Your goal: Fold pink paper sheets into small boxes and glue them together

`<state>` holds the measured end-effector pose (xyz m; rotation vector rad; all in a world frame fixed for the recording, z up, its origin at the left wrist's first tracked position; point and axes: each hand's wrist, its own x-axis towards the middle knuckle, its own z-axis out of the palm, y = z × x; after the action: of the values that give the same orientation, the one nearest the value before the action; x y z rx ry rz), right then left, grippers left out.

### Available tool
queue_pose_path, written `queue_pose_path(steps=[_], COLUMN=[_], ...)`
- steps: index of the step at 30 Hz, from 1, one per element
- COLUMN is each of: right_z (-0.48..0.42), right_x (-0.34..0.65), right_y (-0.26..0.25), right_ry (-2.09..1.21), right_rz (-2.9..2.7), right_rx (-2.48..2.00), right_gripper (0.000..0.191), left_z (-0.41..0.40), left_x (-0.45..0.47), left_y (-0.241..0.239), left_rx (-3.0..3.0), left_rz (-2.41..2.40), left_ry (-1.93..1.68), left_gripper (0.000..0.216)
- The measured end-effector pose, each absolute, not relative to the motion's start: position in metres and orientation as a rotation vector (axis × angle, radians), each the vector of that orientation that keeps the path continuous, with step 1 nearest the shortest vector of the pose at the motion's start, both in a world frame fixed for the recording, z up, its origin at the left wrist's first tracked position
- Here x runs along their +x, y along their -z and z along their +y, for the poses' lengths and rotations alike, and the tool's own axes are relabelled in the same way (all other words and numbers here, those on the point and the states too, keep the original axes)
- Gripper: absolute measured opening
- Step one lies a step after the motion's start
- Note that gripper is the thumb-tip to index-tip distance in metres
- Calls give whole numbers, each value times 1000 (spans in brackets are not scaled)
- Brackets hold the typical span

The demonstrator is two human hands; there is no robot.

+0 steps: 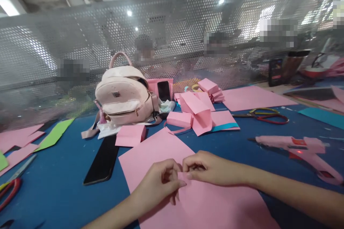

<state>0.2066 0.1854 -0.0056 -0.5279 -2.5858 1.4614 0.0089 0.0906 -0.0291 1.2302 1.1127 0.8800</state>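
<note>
And here the left hand [158, 182] and right hand [206, 166] meet over the pink paper [206, 204], spread on the blue worktop [61, 164] with one corner aimed at the far edge! Left thumb and fingers pinch a raised pink edge [183, 176]; the right hand nips it just beside, thumb against fingertips. Whether that edge is a separate piece, nobody can tell. The paper runs beneath both grips, a black phone [100, 161] near its left side, a glue gun [295, 146] glowing red toward the worktop's right edge.
</note>
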Motion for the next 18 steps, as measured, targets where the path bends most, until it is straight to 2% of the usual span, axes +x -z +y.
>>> queue_pose_path(steps=[9,13,18], right_z=[170,169,170], right_x=[204,206,205], right_y=[21,27,28], right_ry=[-1293,-1324,-1372], right_rz=[-2549,-2520,-2503], right_rx=[-618,-596,-576], right_gripper=[26,11,10], left_z=[84,83,83], left_x=[6,5,4], left_y=[27,20,17], left_rx=[1359,1543,1715], left_rz=[1149,1162,1169], left_ry=[-804,-802,-817], left_gripper=[27,26,24])
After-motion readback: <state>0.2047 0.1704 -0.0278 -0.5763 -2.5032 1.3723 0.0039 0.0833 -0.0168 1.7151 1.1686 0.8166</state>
